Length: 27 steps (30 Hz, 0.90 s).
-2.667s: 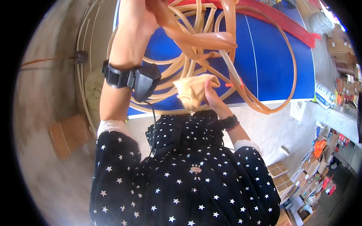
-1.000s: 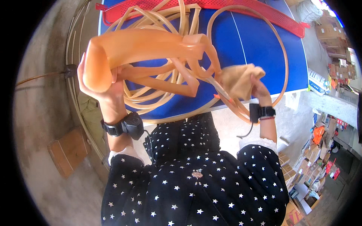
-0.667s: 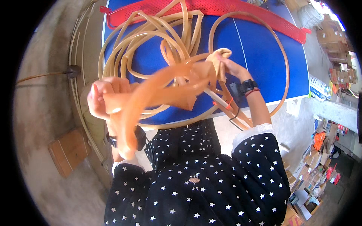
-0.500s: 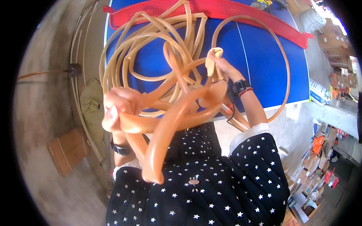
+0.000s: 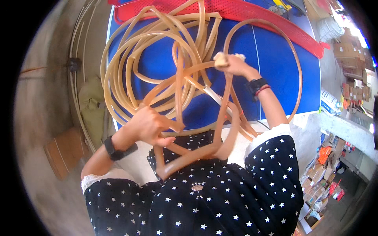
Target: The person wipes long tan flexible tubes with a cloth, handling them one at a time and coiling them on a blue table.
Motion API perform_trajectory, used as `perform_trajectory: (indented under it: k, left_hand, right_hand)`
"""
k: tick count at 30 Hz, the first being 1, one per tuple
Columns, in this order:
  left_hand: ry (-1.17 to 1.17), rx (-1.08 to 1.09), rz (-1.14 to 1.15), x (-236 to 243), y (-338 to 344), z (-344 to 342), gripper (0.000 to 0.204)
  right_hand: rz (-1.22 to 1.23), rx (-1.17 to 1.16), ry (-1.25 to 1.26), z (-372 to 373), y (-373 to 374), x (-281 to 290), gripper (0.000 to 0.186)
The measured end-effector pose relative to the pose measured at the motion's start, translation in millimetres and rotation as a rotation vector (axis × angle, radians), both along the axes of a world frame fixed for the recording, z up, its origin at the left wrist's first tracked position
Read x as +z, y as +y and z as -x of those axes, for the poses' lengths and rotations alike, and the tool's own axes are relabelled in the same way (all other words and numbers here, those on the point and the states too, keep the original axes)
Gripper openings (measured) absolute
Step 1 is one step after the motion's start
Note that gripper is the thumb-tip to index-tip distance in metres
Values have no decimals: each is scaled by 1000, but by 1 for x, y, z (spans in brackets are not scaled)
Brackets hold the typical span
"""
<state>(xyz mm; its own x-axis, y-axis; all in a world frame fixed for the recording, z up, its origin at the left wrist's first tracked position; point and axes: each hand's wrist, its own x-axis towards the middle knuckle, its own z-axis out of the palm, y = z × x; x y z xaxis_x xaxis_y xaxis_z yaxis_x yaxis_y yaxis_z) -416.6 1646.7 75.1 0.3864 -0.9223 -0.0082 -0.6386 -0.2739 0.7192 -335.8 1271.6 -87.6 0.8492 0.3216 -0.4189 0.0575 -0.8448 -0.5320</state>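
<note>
A long tan, flattened rubber tube [image 5: 180,94] lies in loose coils over the blue table [image 5: 275,82], and slack loops of it hang in front of my dress. My left hand [image 5: 149,126], at the near left of the coils, is closed around a stretch of this tube. Farther off and to the right, my right hand [image 5: 237,65] grips a cream cloth [image 5: 221,59] wrapped about the tube. Between my hands, a white stick-like piece [image 5: 212,94] with a red part lies among the strands; its kind is unclear.
Along the table's far edge runs a long red perforated tray [image 5: 236,11]. A yellow-and-dark object [image 5: 282,4] sits beyond its right part. On the floor at left are a brown cardboard piece [image 5: 66,156] and a greenish bag [image 5: 91,106]. Stacked cartons [image 5: 351,55] stand far right.
My left hand has come lower and right, nearer the table, and the tube loops once raised before me have dropped. My right hand has turned slightly, still gripping the cloth.
</note>
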Motion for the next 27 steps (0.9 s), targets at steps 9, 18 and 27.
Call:
perform_trajectory:
  k: [9, 18, 27]
  left_hand:
    - [-294, 97, -407, -156, 88, 27, 67]
    - [-252, 285, -134, -111, 49, 40, 39]
    - [-275, 793, -51, -51, 0, -26, 34]
  right_hand:
    - [295, 100, -394, -2, 36, -27, 12]
    - [424, 289, -1038, -13, 70, 98, 13]
    - [464, 397, -1167, -3, 97, 194, 20]
